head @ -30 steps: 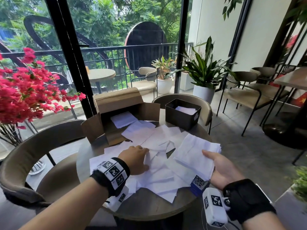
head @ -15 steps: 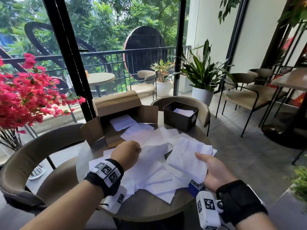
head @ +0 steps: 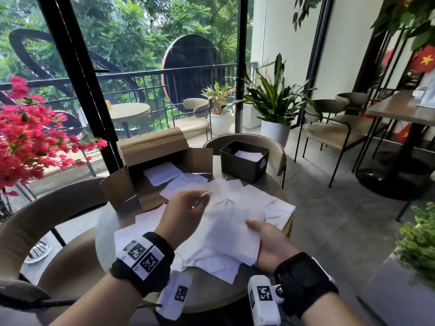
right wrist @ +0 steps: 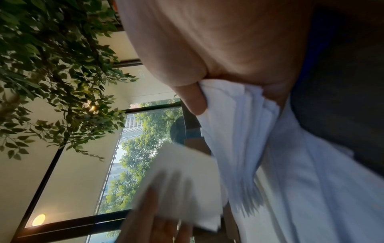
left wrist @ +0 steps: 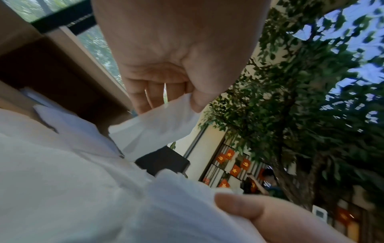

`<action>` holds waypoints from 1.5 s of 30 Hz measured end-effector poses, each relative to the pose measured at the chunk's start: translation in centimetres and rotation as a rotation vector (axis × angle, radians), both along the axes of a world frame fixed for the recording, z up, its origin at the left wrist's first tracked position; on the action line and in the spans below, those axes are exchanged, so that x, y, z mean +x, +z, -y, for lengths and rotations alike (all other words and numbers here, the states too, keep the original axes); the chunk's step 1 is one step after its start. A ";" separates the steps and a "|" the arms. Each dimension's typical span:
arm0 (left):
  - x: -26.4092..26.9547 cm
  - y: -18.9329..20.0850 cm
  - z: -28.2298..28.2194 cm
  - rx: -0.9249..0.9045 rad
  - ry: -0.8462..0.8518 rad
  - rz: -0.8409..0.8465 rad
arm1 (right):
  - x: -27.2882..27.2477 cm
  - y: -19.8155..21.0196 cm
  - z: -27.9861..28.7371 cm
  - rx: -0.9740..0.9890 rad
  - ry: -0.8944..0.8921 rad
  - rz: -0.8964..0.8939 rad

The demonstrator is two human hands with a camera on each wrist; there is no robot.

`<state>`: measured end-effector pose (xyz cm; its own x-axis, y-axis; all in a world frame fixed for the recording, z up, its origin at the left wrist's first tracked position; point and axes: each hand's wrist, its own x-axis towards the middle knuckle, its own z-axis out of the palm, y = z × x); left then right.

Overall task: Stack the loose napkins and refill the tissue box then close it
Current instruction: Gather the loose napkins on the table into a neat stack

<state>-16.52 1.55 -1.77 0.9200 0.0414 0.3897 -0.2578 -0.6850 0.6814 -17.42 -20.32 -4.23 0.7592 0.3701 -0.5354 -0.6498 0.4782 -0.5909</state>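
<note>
- Head view, nearest item: right hand (head: pixel 270 245), palm up at the near right edge of the desk (head: pixel 211 300), thumb laid over a stack of napkins (head: pixel 226 236); fingers curled under it, gripping.
- Left hand (head: pixel 186 215): raised above the desk, back of the hand toward the camera, thumb and fingers (left wrist: pixel 145 97) pinching the corner of a single napkin (left wrist: pixel 153 128), seen clearly in the left wrist view.
- Change against the picture a second ago: the left hand was then pressed flat among the loose sheets; it has since lifted one and swung it across toward the stack.
- Meaning for the task: another sheet is about to join the stack, so the stacking step is under way; refilling and closing are not yet begun.
- Loose napkins (head: pixel 277 208): many lie spread over the middle of the desk, overlapping, some reaching the far cardboard box.
- Cardboard box (head: pixel 150 170): far left of the desk, flaps open, one napkin inside.
- Tissue box (head: pixel 244 161): black, open-topped, far right of the desk, a few white sheets inside, well short of full; no lid in view.
</note>
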 end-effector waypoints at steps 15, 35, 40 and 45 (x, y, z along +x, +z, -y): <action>-2.6 -1.9 6.6 0.797 -0.228 -0.001 | 0.3 0.5 -1.3 0.270 -0.108 -0.008; -1.5 -0.5 -3.0 0.478 0.096 -0.200 | 2.0 -0.2 1.2 0.043 -0.130 0.046; 1.7 -1.9 -7.9 0.493 0.245 -0.566 | 2.1 -0.4 1.3 0.004 -0.146 0.036; 3.7 -2.9 -7.7 0.463 0.238 -0.679 | 1.6 -0.8 1.1 -0.001 -0.111 0.077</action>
